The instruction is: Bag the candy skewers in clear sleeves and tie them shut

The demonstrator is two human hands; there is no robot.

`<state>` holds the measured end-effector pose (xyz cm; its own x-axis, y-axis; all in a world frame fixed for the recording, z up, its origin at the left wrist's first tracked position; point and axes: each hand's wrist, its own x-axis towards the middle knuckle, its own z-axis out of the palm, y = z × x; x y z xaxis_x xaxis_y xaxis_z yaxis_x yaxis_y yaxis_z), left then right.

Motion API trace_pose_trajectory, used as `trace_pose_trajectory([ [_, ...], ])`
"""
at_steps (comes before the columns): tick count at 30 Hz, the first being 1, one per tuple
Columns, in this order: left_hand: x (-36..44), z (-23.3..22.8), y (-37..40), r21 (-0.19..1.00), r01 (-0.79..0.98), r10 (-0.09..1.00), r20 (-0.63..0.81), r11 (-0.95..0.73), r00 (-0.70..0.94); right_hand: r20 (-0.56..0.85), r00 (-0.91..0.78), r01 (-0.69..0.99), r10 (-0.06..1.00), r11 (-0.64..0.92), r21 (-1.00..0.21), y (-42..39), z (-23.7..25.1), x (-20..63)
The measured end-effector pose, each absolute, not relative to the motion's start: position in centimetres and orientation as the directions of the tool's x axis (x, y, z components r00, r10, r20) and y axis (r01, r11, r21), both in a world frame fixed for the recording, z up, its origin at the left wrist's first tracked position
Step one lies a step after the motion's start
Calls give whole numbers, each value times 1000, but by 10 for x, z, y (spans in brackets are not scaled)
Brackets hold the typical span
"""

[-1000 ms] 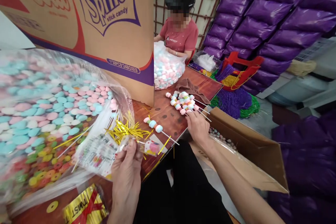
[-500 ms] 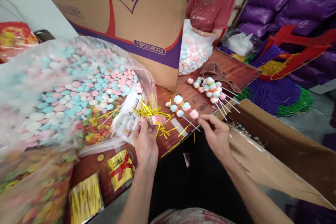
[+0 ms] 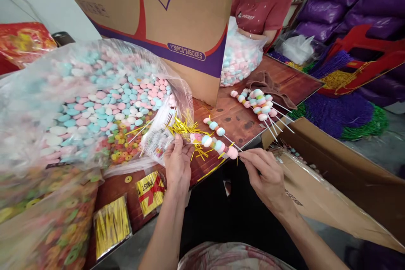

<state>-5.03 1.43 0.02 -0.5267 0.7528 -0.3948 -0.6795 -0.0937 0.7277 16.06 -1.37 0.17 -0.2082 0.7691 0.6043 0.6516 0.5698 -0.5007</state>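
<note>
Pinching a candy stick [image 3: 218, 144] by its thin end, the right hand [image 3: 264, 175] has its fingers closed on it at the table's [image 3: 234, 120] near edge. The left hand [image 3: 177, 164] grips a small clear bag [image 3: 161, 137] beside gold ties [image 3: 186, 128]. More sticks [image 3: 257, 103] lie near the far edge, behind them a big box [image 3: 164, 17].

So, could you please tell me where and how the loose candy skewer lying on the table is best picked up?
Pinch the loose candy skewer by its bare white stick, coming from the right, table-edge side. The candies crowd the far left end, while the thin stick points down-right toward the right hand, free of the gold twist ties.
</note>
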Motion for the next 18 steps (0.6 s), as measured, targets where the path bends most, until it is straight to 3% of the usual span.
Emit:
trace_pose_trajectory([
  [4, -58, 3, 13, 823, -567, 803, -314, -36, -507, 630, -313, 703, 711, 619, -350, -11, 11, 168],
  [8, -62, 0, 11, 868, -496, 781, -292, -26, -553, 671, -280, 733, 687, 604, -312, -14, 12, 166],
  [18, -54, 1, 11, 742, -668, 726, -431, -52, -535, 717, -179, 785, 674, 537, -308, -28, 2, 148],
])
